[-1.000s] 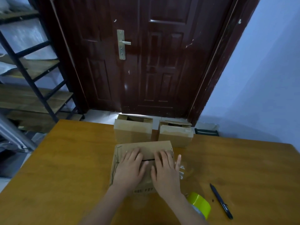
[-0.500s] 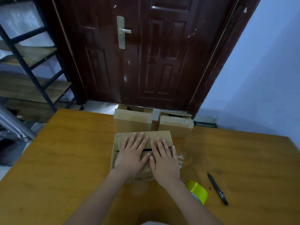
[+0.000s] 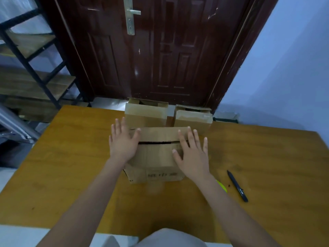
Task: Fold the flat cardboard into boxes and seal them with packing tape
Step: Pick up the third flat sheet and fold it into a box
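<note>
wooden table (image 3: 71, 157): flat hands (image 3: 122, 141) press box (image 3: 158, 154).

Faint print on the cardboard box (image 3: 156, 157) front, perhaps characters, unreadable.

Two boxes, left (image 3: 146, 114) and right (image 3: 193, 119), are standing just behind the box (image 3: 158, 154) you are pressing, blocking any push forward; only a narrow gap is showing between them. Your right forearm is hiding most of the yellow tape roll (image 3: 222, 187), and a black pen (image 3: 237, 186) is lying near it. Bare table (image 3: 71, 166) is lying open to your left and far right. The door (image 3: 160, 50) is closing off the far side.
</note>
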The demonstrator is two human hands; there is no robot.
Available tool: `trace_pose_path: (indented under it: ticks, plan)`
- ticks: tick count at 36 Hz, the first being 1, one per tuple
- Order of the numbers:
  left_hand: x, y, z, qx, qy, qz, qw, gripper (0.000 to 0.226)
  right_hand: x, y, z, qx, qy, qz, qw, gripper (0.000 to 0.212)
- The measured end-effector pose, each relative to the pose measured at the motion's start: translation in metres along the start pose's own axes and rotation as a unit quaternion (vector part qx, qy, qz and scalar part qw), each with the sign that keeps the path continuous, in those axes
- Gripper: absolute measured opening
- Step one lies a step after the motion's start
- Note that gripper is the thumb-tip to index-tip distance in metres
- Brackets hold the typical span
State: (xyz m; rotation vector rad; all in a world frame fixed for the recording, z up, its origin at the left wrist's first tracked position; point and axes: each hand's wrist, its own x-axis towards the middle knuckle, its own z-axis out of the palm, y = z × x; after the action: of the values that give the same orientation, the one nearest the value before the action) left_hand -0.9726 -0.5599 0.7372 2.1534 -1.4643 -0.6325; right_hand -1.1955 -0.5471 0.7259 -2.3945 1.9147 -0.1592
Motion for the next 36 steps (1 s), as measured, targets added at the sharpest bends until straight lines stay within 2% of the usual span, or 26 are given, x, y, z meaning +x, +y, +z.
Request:
trace_pose_path:
  ticks: [3, 6, 10, 15, 19, 23, 26, 31, 33, 36]
  plan:
    - [0.006, -0.003, 0.002, -0.121, -0.057, -0.104, 0.986, 0.079, 0.008, 0.003, 0.001, 0.015, -0.014, 0.019, 1.0, 0.067]
    - [0.003, -0.003, 0.009, -0.175, -0.09, -0.144, 0.97, 0.073, 0.011, 0.002, 0.005, 0.061, -0.043, 0.04, 0.996, 0.067]
    - [0.0, -0.003, 0.008, -0.209, -0.081, -0.136, 0.965, 0.057, 0.008, 0.001, 0.006, 0.115, -0.067, 0.058, 0.989, 0.071]
    - [-0.005, -0.003, 0.005, -0.212, -0.089, -0.111, 0.967, 0.056, 0.001, 0.001, 0.0, 0.139, -0.081, 0.055, 0.985, 0.071]
    - [-0.013, -0.007, 0.003, -0.264, -0.083, -0.104, 0.955, 0.053, -0.013, -0.001, -0.004, 0.146, -0.071, 0.056, 0.985, 0.072]
    - [-0.02, -0.017, 0.003, -0.318, -0.051, -0.102, 0.941, 0.032, -0.028, -0.004, -0.009, 0.193, -0.039, 0.049, 0.979, 0.072]
    - [-0.027, -0.021, 0.003, -0.368, -0.018, -0.129, 0.921, 0.04, -0.041, -0.006, -0.007, 0.28, 0.006, 0.043, 0.959, 0.067]
    - [-0.036, -0.027, 0.005, -0.401, -0.034, -0.209, 0.891, 0.044, -0.058, -0.007, -0.01, 0.42, 0.105, 0.055, 0.9, 0.067]
    - [-0.038, -0.03, 0.005, -0.401, -0.054, -0.237, 0.883, 0.04, -0.061, -0.007, -0.014, 0.466, 0.125, 0.08, 0.872, 0.062]
    - [-0.04, -0.034, 0.001, -0.416, -0.116, -0.247, 0.868, 0.037, -0.065, -0.003, -0.02, 0.521, 0.137, 0.125, 0.833, 0.044]
